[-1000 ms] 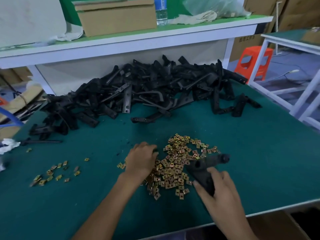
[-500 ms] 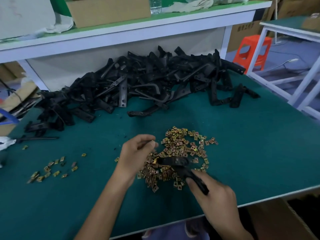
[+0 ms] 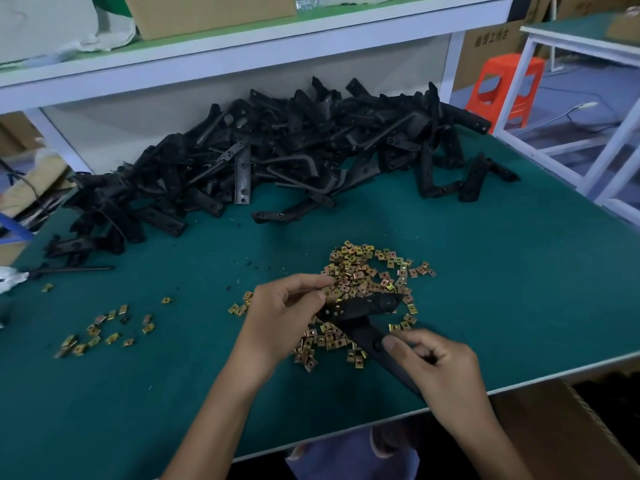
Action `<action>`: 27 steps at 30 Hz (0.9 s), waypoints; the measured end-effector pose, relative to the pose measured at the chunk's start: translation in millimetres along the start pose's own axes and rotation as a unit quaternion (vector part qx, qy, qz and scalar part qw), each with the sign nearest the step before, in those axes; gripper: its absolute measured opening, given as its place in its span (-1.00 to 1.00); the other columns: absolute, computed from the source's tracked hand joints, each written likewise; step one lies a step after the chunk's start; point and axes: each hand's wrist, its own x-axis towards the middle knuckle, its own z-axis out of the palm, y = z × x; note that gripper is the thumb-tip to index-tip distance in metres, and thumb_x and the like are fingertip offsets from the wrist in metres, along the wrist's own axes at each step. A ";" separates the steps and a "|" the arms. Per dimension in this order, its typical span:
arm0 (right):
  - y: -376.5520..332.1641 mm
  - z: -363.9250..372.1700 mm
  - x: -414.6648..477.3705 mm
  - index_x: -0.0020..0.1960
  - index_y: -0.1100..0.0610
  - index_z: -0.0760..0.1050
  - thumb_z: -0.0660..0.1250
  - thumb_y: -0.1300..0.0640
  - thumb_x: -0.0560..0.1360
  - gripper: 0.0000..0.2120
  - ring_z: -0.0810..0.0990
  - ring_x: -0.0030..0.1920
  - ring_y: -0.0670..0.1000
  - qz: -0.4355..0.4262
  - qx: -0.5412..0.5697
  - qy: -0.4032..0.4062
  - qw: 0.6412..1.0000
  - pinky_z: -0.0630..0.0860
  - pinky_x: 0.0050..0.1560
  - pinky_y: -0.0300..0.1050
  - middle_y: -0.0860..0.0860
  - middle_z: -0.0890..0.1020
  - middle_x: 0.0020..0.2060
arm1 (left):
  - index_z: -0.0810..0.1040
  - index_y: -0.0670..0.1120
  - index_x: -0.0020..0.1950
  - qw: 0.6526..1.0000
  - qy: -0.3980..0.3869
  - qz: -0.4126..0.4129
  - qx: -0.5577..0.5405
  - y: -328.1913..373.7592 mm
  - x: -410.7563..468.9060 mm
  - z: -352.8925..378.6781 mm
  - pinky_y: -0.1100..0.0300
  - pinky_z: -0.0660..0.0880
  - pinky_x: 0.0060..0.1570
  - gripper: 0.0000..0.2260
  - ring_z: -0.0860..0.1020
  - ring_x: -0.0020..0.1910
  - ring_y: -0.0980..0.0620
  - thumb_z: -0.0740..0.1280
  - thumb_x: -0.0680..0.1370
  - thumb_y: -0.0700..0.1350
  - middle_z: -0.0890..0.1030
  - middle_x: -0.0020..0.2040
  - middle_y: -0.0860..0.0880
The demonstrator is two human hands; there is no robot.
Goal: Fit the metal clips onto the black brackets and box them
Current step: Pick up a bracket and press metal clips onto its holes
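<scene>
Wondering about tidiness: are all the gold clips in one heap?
No, a smaller scatter of clips lies apart, left of the main clip heap.

A green-matted worktop [image 3: 519, 271] with a white edge runs up to a pale back panel. Over it sits a white shelf [image 3: 242, 60], green on top, with a cardboard box [image 3: 207, 12] on it. To the right stands a second white-framed table [image 3: 535, 64], an orange plastic stool [image 3: 502, 84] beside it and brown cartons [image 3: 491, 46] behind. A cable [image 3: 568, 114] trails over the grey-blue floor [image 3: 571, 95]. The light is dim and even.
</scene>
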 end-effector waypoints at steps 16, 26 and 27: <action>7.0 -6.7 7.6 -0.18 -0.08 0.73 0.47 -0.10 0.41 -0.88 0.25 -0.49 -0.20 0.003 0.045 -0.040 0.998 0.20 -0.44 -0.37 -0.15 0.36 -0.55 | 0.75 0.14 -0.03 0.999 -0.042 -0.024 -0.008 -5.5 0.6 5.9 0.17 0.53 0.06 -0.79 0.65 -0.05 0.12 0.38 0.54 -0.15 0.74 -0.07 0.05; 5.4 -6.6 6.7 -0.15 -0.11 0.73 0.47 -0.10 0.41 -0.89 0.24 -0.47 -0.16 0.008 0.048 -0.048 0.998 0.19 -0.43 -0.29 -0.10 0.34 -0.54 | 0.76 0.09 -0.06 0.997 0.006 -0.048 -0.067 -5.5 0.5 7.4 0.17 0.56 0.01 -0.77 0.65 -0.10 0.07 0.39 0.58 -0.22 0.74 -0.13 -0.04; 5.2 -6.6 6.6 -0.15 -0.10 0.73 0.47 -0.09 0.40 -0.89 0.23 -0.48 -0.17 0.010 0.050 -0.049 0.998 0.19 -0.43 -0.31 -0.11 0.34 -0.55 | 0.76 0.10 -0.06 0.998 0.000 -0.042 -0.054 -5.8 0.2 7.0 0.25 0.56 -0.03 -0.77 0.65 -0.11 0.11 0.40 0.58 -0.22 0.74 -0.14 -0.01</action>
